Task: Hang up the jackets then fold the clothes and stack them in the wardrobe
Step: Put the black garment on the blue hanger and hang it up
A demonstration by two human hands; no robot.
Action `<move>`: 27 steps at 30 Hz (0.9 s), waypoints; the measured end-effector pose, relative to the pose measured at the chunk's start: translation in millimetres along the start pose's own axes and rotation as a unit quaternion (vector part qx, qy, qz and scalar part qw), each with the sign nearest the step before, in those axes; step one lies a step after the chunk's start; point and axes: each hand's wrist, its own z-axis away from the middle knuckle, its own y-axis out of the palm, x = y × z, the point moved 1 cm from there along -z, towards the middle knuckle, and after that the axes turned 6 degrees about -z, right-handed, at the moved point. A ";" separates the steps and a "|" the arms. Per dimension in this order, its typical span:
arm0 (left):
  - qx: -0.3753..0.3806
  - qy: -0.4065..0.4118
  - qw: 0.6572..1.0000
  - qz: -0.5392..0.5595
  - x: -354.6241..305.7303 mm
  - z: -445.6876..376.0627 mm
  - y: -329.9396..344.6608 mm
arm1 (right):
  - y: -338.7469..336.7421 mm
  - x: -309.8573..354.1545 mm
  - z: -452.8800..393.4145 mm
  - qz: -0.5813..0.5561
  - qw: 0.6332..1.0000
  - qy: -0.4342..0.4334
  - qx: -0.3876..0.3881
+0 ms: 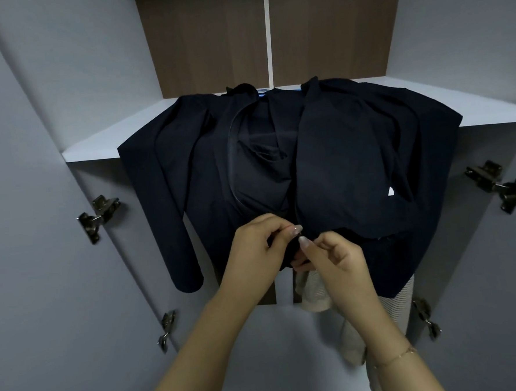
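A dark navy jacket lies spread on the white wardrobe shelf, front open, its lower part and left sleeve hanging over the shelf's front edge. A bit of blue hanger shows at its collar. My left hand and my right hand meet at the bottom of the jacket's front opening. Both pinch the dark fabric and zipper end there, thumbs and fingers curled around it.
Open grey wardrobe doors with metal hinges flank the shelf. Brown back panels rise behind it. Below the shelf hang a beige garment and a striped garment.
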 end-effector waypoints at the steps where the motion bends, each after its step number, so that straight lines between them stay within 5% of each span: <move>1: 0.000 0.006 1.000 -0.004 0.6 0.1 0.1 | 0.7 -1.8 0.3 0.000 1.000 0.006 -0.009; 9: -0.011 0.029 0.998 -0.054 4.3 -4.5 1.9 | 6.0 -5.2 2.8 -0.013 0.999 0.011 -0.039; 20: 0.135 0.014 0.991 -0.006 7.8 -14.1 -7.6 | -10.2 9.9 -5.0 -0.008 0.998 0.011 -0.061; 27: 0.204 0.053 0.967 -0.146 21.4 -16.8 -21.8 | -9.7 4.9 -3.6 -0.070 0.994 0.031 -0.080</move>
